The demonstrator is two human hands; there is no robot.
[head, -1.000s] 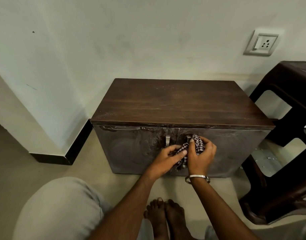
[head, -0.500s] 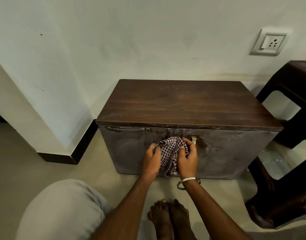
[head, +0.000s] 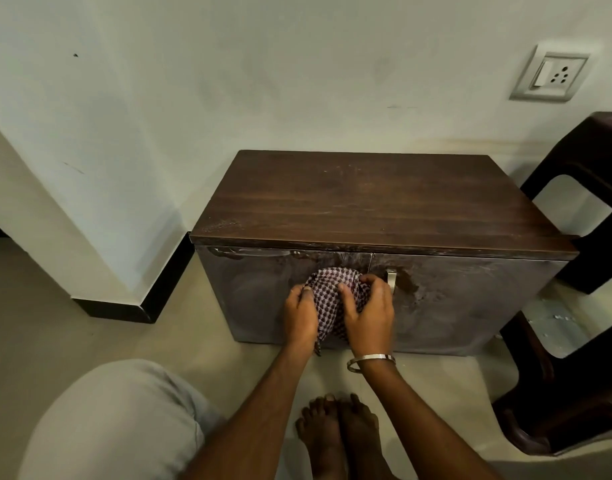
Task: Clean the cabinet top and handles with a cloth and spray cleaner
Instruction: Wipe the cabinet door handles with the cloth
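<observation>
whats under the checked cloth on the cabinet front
The checked cloth, gripped by the left hand and right hand, covers the left door near the centre seam. Only the right door's handle shows; anything beneath the cloth is hidden.

hands point(head: 335, 315) gripping cloth point(head: 332, 296), cabinet point(head: 384, 202) front

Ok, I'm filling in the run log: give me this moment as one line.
phase: wiping handles | left hand: grips checked purple-and-white cloth | right hand: grips cloth | cloth: on left door | right metal handle: uncovered
</observation>
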